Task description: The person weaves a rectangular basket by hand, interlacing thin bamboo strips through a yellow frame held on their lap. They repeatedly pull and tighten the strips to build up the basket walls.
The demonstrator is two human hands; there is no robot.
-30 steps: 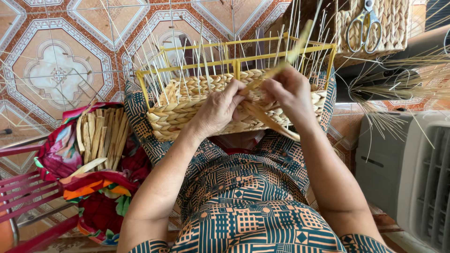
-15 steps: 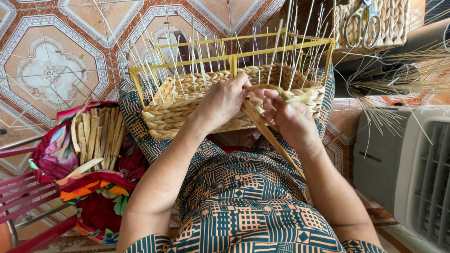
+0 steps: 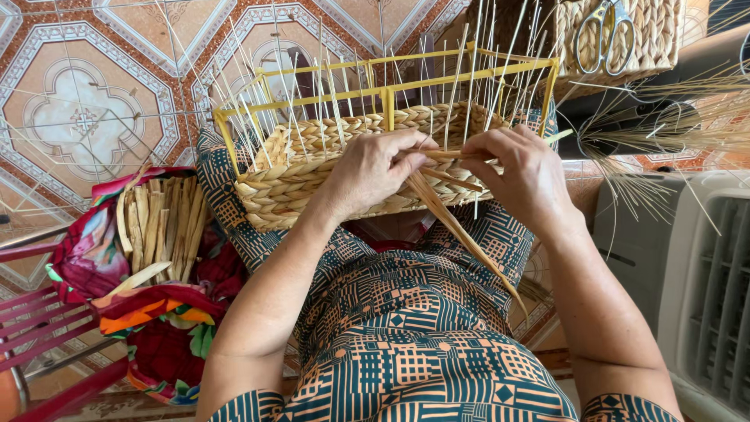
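— What did the floor look like?
— Patterned tiles (image 3: 74, 117) in terracotta, cream and teal lay in bright, even light.
— Any furniture?
— A red slatted chair (image 3: 35, 336) stood lower left, a pale ribbed appliance (image 3: 703, 289) at right.

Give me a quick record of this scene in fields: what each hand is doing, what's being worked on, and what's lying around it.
Left hand: fingers closed on a flat straw strand at the basket's near wall
Right hand: pinching the same strand from the other side
Work piece: half-woven straw basket on the lap, inside a yellow frame, thin upright stakes sticking out
Left side: bundle of dried strands on colourful cloth, red chair
Top right: scissors on a finished woven basket
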